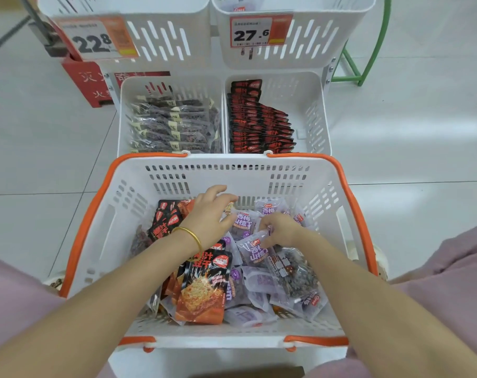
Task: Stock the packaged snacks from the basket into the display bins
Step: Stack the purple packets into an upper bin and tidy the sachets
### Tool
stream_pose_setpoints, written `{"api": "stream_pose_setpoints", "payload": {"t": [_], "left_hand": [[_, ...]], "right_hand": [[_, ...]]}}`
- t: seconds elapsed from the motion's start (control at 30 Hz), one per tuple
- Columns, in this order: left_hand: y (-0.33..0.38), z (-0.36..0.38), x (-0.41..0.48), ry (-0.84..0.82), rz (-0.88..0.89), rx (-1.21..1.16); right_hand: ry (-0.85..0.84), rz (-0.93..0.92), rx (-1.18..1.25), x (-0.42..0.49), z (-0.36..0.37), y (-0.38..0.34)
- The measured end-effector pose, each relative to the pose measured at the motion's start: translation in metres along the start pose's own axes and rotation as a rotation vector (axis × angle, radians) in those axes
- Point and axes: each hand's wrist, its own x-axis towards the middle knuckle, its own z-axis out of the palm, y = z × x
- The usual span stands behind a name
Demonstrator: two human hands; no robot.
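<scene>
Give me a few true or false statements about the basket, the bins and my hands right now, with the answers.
1. Both the left hand and right hand are inside the basket. True.
2. The lower right bin holds purple packs. False: it holds red-and-black packs.
3. The gold bangle is on the right wrist. False: it is on the left wrist.
4. The right hand pinches a purple pack. True.

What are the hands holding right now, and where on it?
The right hand pinches a purple packet by its top edge. The left hand rests on other packets; whether it grips one cannot be told.
</scene>
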Motion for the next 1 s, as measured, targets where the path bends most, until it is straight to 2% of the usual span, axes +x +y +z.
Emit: {"api": "stream_pose_setpoints", "payload": {"t": [0.07, 0.27, 0.47, 0.63, 0.73, 0.9, 1.0], "left_hand": [[0.0, 0.002, 0.0, -0.013, -0.003, -0.002], [-0.003, 0.004, 0.001, -0.007, -0.019, -0.047], [-0.004, 0.002, 0.004, -0.01, -0.033, -0.125], [0.008, 0.002, 0.008, -0.078, -0.136, -0.489], [0.01, 0.004, 0.013, -0.008, -0.149, -0.622], [0.008, -0.004, 0.013, -0.026, -0.253, -0.914], [0.008, -0.01, 0.013, -0.032, -0.31, -1.085]], "right_hand": [[-0.009, -0.007, -0.05, 0.001, 0.0, 0.0], [-0.019, -0.044, 0.054, -0.001, -0.001, -0.004], [0.136, -0.015, 0.206, -0.016, -0.03, -0.011], [0.29, -0.108, 0.631, -0.034, -0.07, -0.034], [0.29, -0.153, 0.826, -0.037, -0.07, -0.049], [0.178, -0.155, 0.912, -0.036, -0.063, -0.049], [0.241, -0.158, 0.859, -0.035, -0.063, -0.045]]}}
